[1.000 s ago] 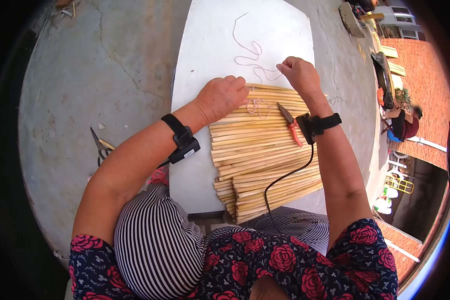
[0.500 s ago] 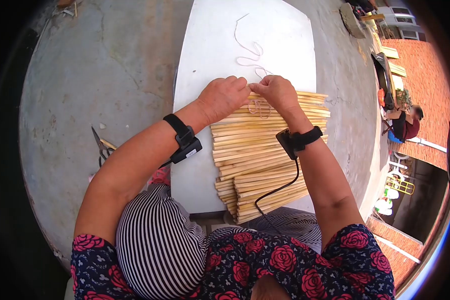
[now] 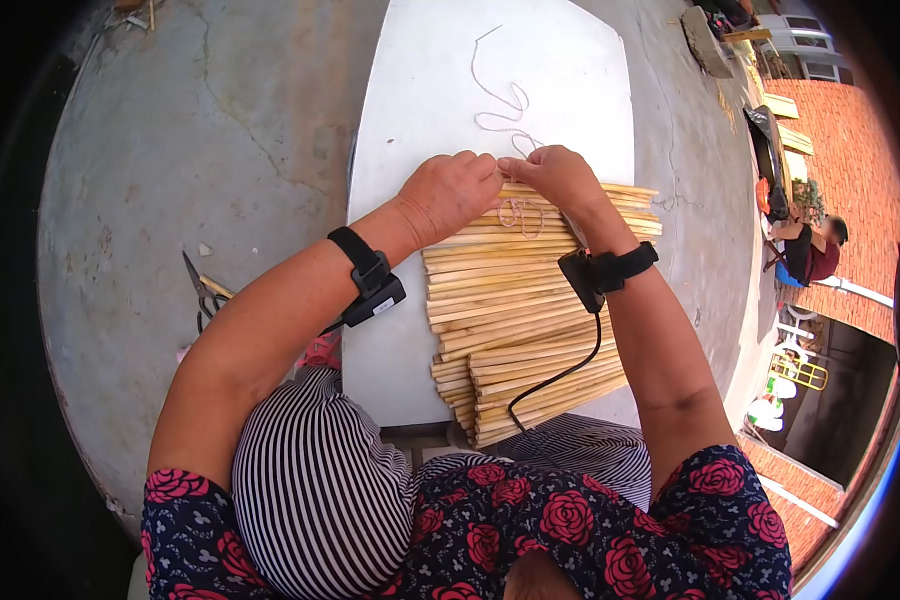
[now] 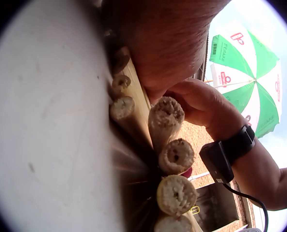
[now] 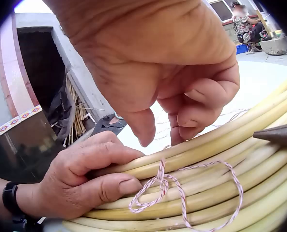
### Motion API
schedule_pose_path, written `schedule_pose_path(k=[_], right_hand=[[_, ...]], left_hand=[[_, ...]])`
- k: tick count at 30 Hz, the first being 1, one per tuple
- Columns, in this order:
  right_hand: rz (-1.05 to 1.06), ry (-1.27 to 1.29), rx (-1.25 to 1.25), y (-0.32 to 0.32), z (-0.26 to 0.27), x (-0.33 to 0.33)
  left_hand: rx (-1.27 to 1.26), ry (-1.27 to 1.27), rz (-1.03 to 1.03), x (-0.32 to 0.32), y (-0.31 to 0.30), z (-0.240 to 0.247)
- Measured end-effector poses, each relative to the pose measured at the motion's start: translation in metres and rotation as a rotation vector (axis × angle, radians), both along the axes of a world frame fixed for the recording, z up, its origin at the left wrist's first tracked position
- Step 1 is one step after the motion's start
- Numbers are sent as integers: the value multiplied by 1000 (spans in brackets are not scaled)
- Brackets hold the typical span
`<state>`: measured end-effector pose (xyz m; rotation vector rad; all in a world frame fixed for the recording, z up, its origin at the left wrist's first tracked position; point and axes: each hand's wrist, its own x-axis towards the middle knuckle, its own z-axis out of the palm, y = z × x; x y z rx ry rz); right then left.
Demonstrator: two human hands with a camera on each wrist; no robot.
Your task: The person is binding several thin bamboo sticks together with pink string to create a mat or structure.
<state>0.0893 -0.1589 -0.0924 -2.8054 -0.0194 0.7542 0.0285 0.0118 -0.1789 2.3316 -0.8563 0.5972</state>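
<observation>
The left hand [image 3: 448, 198] grips the outer sticks [image 3: 510, 255] at their left ends, its thumb on top in the right wrist view. Over these sticks the right hand [image 5: 167, 72] hovers with thumb and forefinger apart, other fingers bent; in the head view its thumb tip is beside the left fingers. A pink-and-white string [image 5: 239, 191] is looped round the outermost sticks, and its slack lies on them. More string [image 3: 519, 100] winds over the white table [image 3: 420, 90] to the right hand. Hollow or pithy stick ends [image 4: 176, 195] face the left wrist camera.
A dark metal tool tip [image 5: 279, 134] lies on the sticks near the right wrist. Shorter sticks [image 3: 540, 385] are stacked at the near edge. Scissors [image 3: 202, 285] are beyond the table's left side. A seated person [image 3: 815, 250] is at the far right.
The right hand came from the upper right to beside the left hand, then shifted only slightly. Its wrist now covers the red-handled pliers. The left hand has stayed on the sticks.
</observation>
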Motion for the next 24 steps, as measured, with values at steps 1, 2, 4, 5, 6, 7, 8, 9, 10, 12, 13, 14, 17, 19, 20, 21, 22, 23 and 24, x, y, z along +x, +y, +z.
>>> schedule_pose_path(k=[1, 2, 4, 5, 6, 7, 8, 9, 10, 12, 13, 14, 17, 19, 20, 21, 22, 23, 24], right_hand=[[17, -4, -41, 9, 4, -3], [33, -8, -83, 13, 6, -4], [5, 40, 38, 5, -5, 2], [-9, 62, 98, -1, -10, 6], [-54, 108, 134, -1, -9, 7], [-100, 154, 169, -2, -7, 8], [-145, 201, 205, -3, -6, 8], [-194, 232, 301, -5, -5, 7], [-244, 262, 399, -7, -5, 5], [-322, 288, 554, -7, -3, 0], [-350, 286, 613, -3, -1, -3], [-378, 284, 671, -1, 0, -5], [-487, 282, 809, -8, -14, -1], [-520, 240, 916, -4, -15, 6], [-538, 218, 970, -2, -14, 12], [-595, 169, 1038, -1, -13, 25], [-609, 82, 1078, 4, -6, 36], [-621, -6, 1117, 8, 3, 49], [-587, -62, 1153, 10, 10, 62]], left_hand=[[-8, -6, 3, 0, 0, 0], [-10, -8, 3, 1, 0, 0], [-14, -10, 3, 0, 1, 0], [-8, -17, 4, 0, 1, 0], [-4, -24, 6, 0, 1, 1], [0, -32, 7, 0, 1, 0], [5, -37, 9, 0, 1, 0], [10, -41, 10, 0, 1, 0], [16, -45, 12, 0, 1, -1], [0, -51, 10, 0, 1, -1], [-7, -53, 10, 1, 1, -1], [-9, -55, 16, 1, 0, -1], [-9, -58, 17, 1, 0, -1], [1, -50, -3, 1, 0, -1], [1, -36, -3, 1, 0, -1], [0, -23, -3, 1, 1, -1], [-1, -12, -3, 0, 1, 0], [-4, -3, -7, 0, 1, 1], [-6, 5, -9, -1, 1, 2]])
